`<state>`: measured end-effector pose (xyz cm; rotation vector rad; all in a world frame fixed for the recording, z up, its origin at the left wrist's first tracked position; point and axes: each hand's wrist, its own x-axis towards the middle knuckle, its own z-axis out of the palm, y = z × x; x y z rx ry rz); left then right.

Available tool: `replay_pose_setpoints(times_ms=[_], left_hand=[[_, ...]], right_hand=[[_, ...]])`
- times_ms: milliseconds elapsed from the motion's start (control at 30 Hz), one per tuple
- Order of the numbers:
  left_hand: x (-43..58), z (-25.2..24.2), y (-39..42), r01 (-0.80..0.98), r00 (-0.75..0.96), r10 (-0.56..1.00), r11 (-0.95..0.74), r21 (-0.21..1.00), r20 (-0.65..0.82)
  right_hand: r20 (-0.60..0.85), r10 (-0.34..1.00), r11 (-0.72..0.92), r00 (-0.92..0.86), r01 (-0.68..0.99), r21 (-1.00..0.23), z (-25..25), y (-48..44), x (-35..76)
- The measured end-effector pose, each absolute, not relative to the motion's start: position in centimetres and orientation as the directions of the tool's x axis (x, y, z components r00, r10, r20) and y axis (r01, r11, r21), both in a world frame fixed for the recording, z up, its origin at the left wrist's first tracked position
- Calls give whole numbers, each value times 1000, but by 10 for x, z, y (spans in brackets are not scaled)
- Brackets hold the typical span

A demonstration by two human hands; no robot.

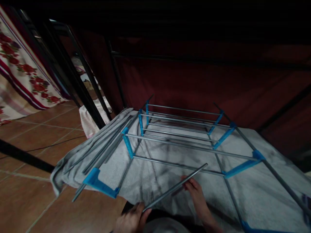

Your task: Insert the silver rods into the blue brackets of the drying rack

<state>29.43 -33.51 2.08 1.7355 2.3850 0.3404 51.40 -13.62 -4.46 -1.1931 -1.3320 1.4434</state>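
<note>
A loose metal tube [173, 187] slants up to the right at the bottom centre. My left hand [133, 220] is closed around its lower end. My right hand [194, 191] is pinched on something near the tube's upper part; a short darker piece shows beside those fingers, too blurred to name. Beyond my hands stands a rack of grey tubes joined by blue plastic brackets [243, 167], with several crossbars running between its two sides. The nearest left bracket [100, 185] has no crossbar attached.
More loose tubes [107, 149] lie on the grey blanket [160, 176] at the left. Black metal posts [26, 157] rise beside the tiled floor [31, 136]. A dark red cloth [184, 84] hangs behind the rack, and a floral cloth [31, 71] hangs at the far left.
</note>
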Motion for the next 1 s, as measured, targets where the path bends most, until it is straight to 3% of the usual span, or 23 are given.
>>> replay_pose_setpoints(times_ms=[100,167,267,367,467,600,800,1000], left_hand=[[311,29,-297,929,-248,966,258,266,-71],[318,36,-276,935,-220,969,242,257,-114],[325,45,-248,950,-181,973,210,230,-143],[333,48,-224,958,-103,986,134,254,-132],[343,47,-201,957,-26,996,51,285,-88],[348,40,-173,957,48,999,-44,286,-6],[344,35,-126,945,158,986,-169,282,60],[336,32,-87,941,171,950,-236,244,261]], right_hand=[[-17,992,-4,-128,99,-995,-40,-136,536],[105,991,122,-83,232,-965,-36,-136,549],[335,935,349,-116,464,-814,-28,-134,560],[492,823,556,-283,575,-600,-16,-125,557],[469,714,700,-521,547,-459,-3,-115,545],[367,583,807,-725,461,-370,4,-101,532],[359,558,830,-748,511,-223,-4,-61,524],[331,594,800,-734,581,-147,-3,-14,519]])
